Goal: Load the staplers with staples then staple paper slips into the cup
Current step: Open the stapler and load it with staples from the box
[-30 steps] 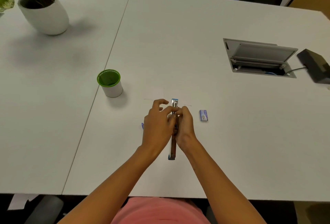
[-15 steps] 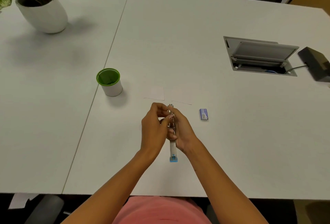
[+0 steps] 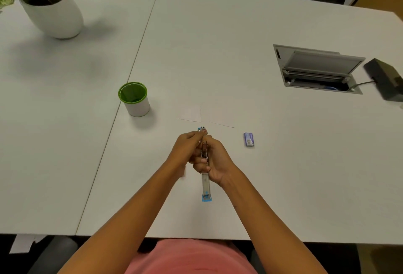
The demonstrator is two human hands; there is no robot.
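Against the frame half a second earlier we found little change. Both hands remained on the stapler (image 3: 205, 183), right of the cup (image 3: 135, 101) and nearer the person. A blue-and-grey end showed more plainly past the left fingertips. One second earlier the stapler's near arm read dark; it now read as pale metal with a blue cap.

The right hand (image 3: 218, 164) was curled round the stapler's middle, and the left hand (image 3: 185, 149) pinched its far end with bent fingers. The fingers hid the hinge and any staples.

Two white paper slips (image 3: 189, 113) right of the cup barely stood out from the matt white counter (image 3: 218, 55). A small lilac staple box (image 3: 249, 139) lay further right. The cup was cylindrical, white-walled and green inside.
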